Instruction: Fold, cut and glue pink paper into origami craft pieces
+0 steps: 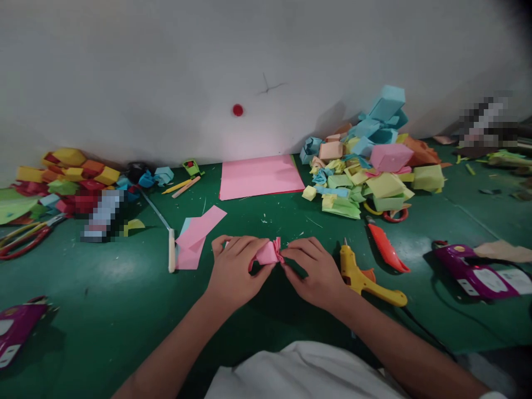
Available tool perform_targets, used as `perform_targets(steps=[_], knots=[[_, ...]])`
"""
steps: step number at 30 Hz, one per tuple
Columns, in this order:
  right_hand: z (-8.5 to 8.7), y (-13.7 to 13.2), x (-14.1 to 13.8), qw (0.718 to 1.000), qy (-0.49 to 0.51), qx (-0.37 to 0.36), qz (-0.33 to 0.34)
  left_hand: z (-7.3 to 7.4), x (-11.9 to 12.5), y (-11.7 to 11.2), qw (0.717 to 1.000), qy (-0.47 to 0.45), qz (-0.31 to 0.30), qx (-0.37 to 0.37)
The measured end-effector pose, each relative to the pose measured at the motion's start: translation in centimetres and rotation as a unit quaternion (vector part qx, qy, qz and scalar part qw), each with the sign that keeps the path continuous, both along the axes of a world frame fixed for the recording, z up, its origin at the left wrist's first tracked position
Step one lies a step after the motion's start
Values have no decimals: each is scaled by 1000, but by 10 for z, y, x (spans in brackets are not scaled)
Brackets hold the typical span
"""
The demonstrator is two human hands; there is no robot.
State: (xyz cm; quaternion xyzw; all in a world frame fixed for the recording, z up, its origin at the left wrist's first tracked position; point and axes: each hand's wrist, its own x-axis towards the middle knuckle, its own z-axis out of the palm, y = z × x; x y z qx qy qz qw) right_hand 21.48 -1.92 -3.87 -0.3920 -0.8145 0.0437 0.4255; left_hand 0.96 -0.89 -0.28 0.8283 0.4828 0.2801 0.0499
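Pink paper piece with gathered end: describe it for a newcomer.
At the green tabletop, find the bare left hand and bare right hand. Held between them is the pink paper piece. Its gathered right end sets it apart from the flat pink paper strips leftward and pink paper sheet beyond.

Head view: I have the left fingers [248, 245] around a pink paper piece [266, 253], right fingers [300, 255] pinching its gathered end; yellow glue gun [354, 270] nearby on the green desk [124, 310].

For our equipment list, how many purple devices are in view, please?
2: one purple device at lower left, cut off by the frame; another purple device right of the glue gun.
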Motion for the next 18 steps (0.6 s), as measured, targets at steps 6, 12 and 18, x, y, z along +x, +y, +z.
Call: perform_targets(steps=[6,12,18], knots=[[-3,1,-1,1000,14,-14,20,0,1,0,1000,0,-3,6],[-4,1,0,999,18,-24,28,-1,1,0,1000,-2,-2,4],[-3,0,0,999,19,-31,27,-1,1,0,1000,5,1,0]])
